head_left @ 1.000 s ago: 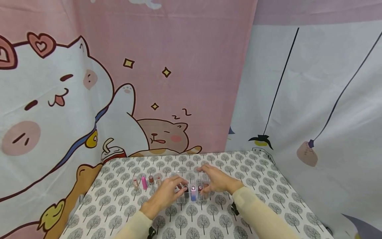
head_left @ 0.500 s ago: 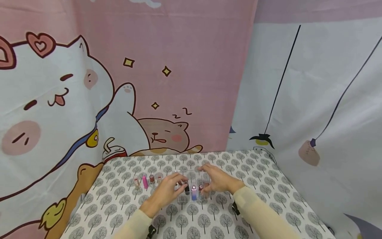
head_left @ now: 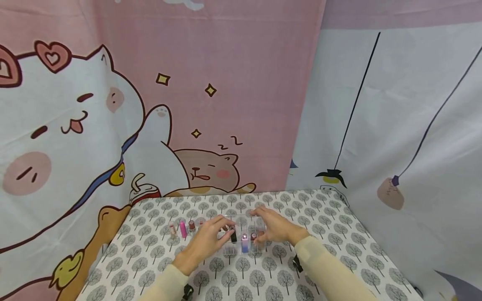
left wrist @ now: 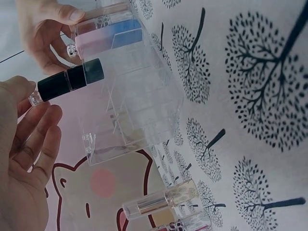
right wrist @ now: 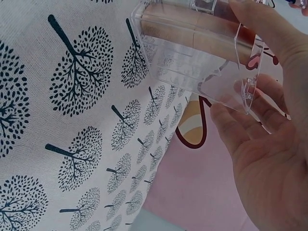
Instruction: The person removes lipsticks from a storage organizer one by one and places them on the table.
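In the left wrist view my left hand [left wrist: 31, 139] pinches the clear end of a black lipstick tube [left wrist: 57, 85] between thumb and fingers. The tube slants, its far end overlapping the upper edge of a clear acrylic organizer [left wrist: 139, 96]. My right hand [head_left: 278, 225] grips the right side of that organizer, thumb at the front and fingers behind. A pink-and-blue lipstick [head_left: 244, 243] stands in a middle compartment. To its right is a lipstick with a dark red cap [head_left: 253, 237]. Copper-toned tubes [right wrist: 192, 29] show through the wall close to my right thumb.
Left of the organizer several lipsticks stand in a row, among them a bright pink one [head_left: 183, 229], a brown-capped one [head_left: 191, 226] and a pale one [head_left: 172, 230]. A tree-print cloth [head_left: 256, 278] covers the table. Cartoon curtains [head_left: 244, 104] hang behind.
My left hand has shifted slightly up and left, and the black lipstick tube has risen with it above the organizer. My right hand keeps its hold on the organizer.
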The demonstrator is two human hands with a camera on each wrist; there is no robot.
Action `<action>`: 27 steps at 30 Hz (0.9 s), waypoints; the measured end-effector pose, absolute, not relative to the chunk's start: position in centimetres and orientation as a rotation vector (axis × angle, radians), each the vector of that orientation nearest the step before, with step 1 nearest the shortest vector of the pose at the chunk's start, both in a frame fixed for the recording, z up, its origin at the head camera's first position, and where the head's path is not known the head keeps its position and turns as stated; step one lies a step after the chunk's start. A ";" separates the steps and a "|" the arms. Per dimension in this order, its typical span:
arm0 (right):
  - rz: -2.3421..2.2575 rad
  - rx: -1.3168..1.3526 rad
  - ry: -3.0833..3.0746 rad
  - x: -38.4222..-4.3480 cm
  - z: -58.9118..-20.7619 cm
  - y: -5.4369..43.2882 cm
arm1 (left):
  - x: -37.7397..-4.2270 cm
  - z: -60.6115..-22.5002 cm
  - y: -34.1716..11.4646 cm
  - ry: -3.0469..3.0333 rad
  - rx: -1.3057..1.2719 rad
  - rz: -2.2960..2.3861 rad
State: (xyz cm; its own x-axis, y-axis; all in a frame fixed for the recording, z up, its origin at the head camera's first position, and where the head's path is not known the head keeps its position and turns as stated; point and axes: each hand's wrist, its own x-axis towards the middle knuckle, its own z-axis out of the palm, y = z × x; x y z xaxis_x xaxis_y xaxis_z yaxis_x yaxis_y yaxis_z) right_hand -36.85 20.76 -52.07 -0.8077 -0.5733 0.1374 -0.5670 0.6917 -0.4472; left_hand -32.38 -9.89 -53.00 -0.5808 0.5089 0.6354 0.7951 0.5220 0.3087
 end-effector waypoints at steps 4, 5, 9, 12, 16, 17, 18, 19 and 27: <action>-0.751 -0.954 2.877 -36.8 -52.1 20.7 | -32.3 -52.9 -10.1 -2.276 -1.058 -0.802; -0.752 -0.951 2.874 -36.7 -52.1 20.7 | -32.2 -52.9 -10.2 -2.270 -1.059 -0.805; -0.761 -0.954 2.868 -36.6 -52.0 20.6 | -32.1 -52.7 -10.4 -2.240 -1.054 -0.822; -0.755 -0.959 2.877 -36.5 -52.0 20.6 | -32.0 -52.6 -10.6 -2.222 -1.045 -0.823; -0.748 -0.963 2.878 -36.6 -52.0 20.6 | -32.0 -52.5 -10.8 -2.195 -1.047 -0.811; -0.747 -0.963 2.876 -36.6 -52.0 20.6 | -32.0 -52.4 -10.9 -2.185 -1.050 -0.806; -0.748 -0.962 2.874 -36.6 -52.0 20.6 | -32.0 -52.4 -11.0 -2.174 -1.052 -0.801; -0.748 -0.959 2.874 -36.6 -52.0 20.5 | -32.1 -52.4 -11.1 -2.161 -1.052 -0.796; -0.758 -0.935 2.870 -36.6 -52.1 20.5 | -32.1 -51.9 -11.9 -2.110 -1.039 -0.769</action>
